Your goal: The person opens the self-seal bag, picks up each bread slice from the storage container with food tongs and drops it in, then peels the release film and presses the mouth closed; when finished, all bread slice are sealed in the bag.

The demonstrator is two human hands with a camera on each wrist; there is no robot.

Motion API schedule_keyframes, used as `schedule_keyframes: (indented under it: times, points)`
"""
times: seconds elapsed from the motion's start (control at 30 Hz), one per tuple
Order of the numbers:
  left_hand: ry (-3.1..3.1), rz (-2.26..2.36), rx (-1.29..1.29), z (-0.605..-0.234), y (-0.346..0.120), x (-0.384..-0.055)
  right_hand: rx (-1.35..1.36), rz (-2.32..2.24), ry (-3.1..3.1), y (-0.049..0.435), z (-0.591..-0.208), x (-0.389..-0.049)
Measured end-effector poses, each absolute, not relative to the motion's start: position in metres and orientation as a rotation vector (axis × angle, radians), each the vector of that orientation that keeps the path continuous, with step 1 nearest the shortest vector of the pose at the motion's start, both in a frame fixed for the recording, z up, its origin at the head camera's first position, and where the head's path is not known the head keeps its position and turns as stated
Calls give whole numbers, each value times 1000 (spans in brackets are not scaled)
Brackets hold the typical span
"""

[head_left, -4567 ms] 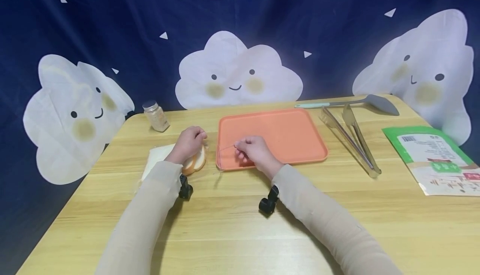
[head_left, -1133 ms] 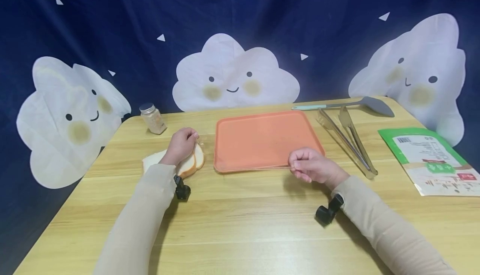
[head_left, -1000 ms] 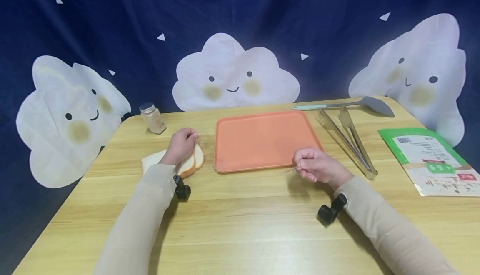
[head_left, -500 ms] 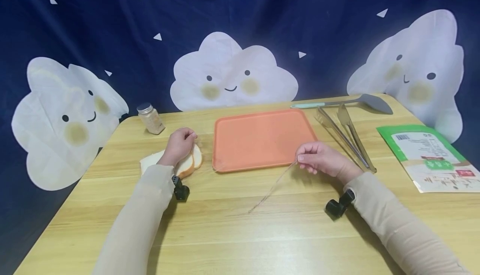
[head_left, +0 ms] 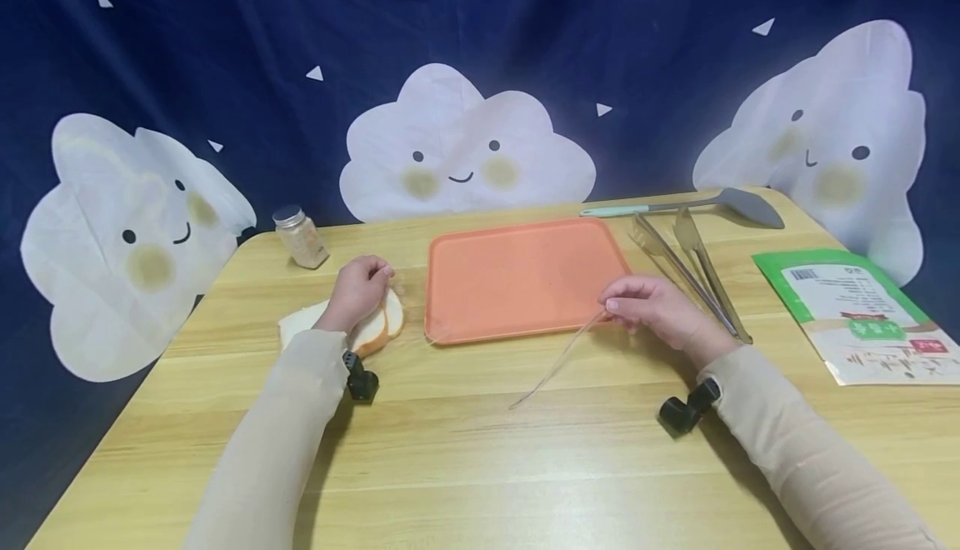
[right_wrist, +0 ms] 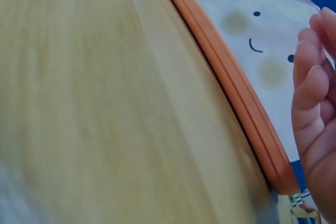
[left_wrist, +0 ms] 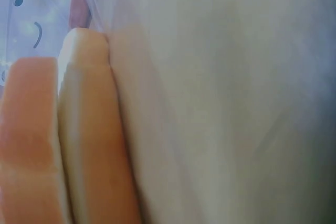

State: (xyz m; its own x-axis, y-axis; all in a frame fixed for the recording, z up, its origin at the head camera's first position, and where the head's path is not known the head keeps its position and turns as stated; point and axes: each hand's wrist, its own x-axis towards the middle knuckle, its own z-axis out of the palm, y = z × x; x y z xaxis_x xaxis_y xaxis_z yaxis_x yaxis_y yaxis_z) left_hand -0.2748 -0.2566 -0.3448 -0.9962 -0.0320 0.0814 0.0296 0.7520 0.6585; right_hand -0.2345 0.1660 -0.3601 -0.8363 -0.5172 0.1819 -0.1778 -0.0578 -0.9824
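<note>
My left hand (head_left: 360, 287) rests over sliced white bread (head_left: 375, 333) on the left side of the table, its curled fingers gripping the clear plastic bag (head_left: 400, 285) at the end of the slices. Brown crusts of two bread slices (left_wrist: 100, 140) stand close up in the left wrist view. Between thumb and forefinger my right hand (head_left: 652, 308) pinches one end of a thin pinkish string (head_left: 558, 362). The string slants down to the left, in front of the orange tray (head_left: 525, 279). In the right wrist view the right hand's other fingers (right_wrist: 310, 93) are loosely curled.
A glass jar (head_left: 302, 237) with a metal lid stands at the back left. Right of the tray lie metal tongs (head_left: 701, 275), with a grey spatula (head_left: 750, 207) behind them. A green and white packet (head_left: 858, 317) lies at the far right.
My right hand has moved right, away from the bread. The string was stretched leftward along the tray's front edge, then sprang loose and now hangs from the fingers. The left hand has stayed put.
</note>
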Motion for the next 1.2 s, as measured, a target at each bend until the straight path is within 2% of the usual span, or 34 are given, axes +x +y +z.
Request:
schedule_keyframes:
  times: [0.4,0.83,1.2]
  points:
    - [-2854,-1085,10,-348,-257,-276,-787,-2001,2043,173,-362,-236]
    - [-2867,-1069,15,-347,-258,-277,-747,-1763,2289,177,-362,-235]
    - [-2869,-1068,1,-346,-259,-277,-526,-1659,2485,179,-355,-234]
